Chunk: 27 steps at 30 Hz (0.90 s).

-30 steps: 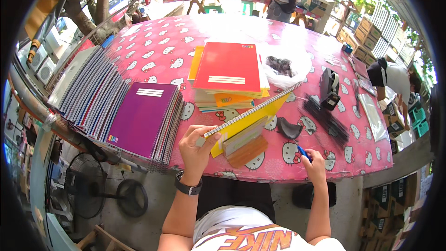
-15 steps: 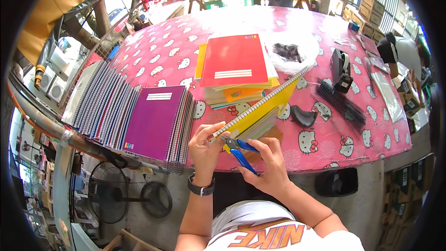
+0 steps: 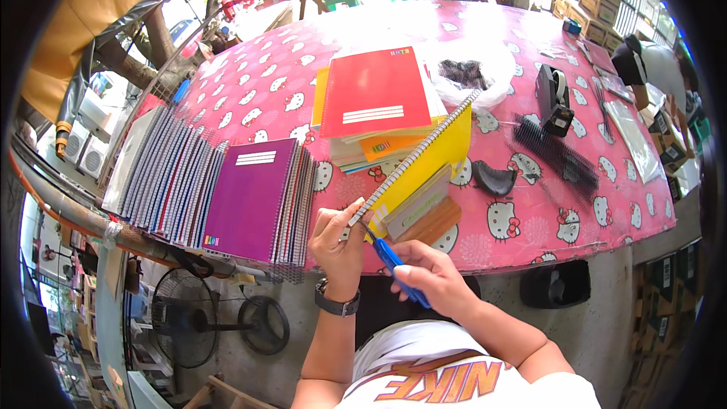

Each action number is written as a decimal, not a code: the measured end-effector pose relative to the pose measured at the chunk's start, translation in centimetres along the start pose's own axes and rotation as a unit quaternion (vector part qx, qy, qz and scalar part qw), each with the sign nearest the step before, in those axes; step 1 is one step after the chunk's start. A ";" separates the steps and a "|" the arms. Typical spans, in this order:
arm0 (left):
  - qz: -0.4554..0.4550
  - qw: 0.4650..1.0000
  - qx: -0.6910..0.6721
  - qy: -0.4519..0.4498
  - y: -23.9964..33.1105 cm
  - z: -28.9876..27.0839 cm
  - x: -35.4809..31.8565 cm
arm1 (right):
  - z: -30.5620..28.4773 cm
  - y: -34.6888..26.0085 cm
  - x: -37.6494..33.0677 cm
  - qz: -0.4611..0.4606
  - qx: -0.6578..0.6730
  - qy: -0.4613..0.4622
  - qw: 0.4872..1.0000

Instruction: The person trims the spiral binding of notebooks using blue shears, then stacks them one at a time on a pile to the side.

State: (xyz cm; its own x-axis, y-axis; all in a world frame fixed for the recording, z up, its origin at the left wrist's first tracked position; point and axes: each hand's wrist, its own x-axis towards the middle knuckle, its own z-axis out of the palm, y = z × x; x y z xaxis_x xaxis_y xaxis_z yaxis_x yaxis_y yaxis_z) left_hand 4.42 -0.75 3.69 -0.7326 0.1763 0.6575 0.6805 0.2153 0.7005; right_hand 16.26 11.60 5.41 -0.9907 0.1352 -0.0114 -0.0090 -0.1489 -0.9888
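Observation:
My left hand (image 3: 339,238) grips the near end of a yellow spiral-bound notebook (image 3: 424,163), which stands on edge with its wire coil uppermost and runs up to the right. My right hand (image 3: 429,276) holds a blue-handled tool (image 3: 395,263) whose tip meets the near end of the coil, right beside my left fingers. Under the notebook lies a wooden block (image 3: 428,216) on the pink patterned table (image 3: 257,91).
A red-topped stack of notebooks (image 3: 375,102) sits behind. A purple notebook (image 3: 250,189) tops a fanned row of spiral notebooks (image 3: 163,174) at left. Black binding combs (image 3: 556,155), a tape dispenser (image 3: 553,98) and a clear bag (image 3: 469,76) lie at right. A fan (image 3: 178,318) stands below.
My right hand came in from the table's right side with the blue tool and now holds it at the coil's near end. The notebook stays on edge in my left hand.

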 end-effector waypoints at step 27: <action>0.016 0.976 0.214 0.043 5.1 -21.5 17.8 | -18.6 11.8 -2.5 -0.044 -0.559 0.391 0.730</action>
State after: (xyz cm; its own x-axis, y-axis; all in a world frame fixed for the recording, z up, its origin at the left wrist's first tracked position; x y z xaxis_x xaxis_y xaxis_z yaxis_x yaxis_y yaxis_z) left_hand -4.76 -17.19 24.96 -0.6945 0.1130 0.7106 0.6196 0.5959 0.5108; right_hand 21.17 27.72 -8.99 -0.6095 0.6784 0.4102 0.4799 0.7276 -0.4902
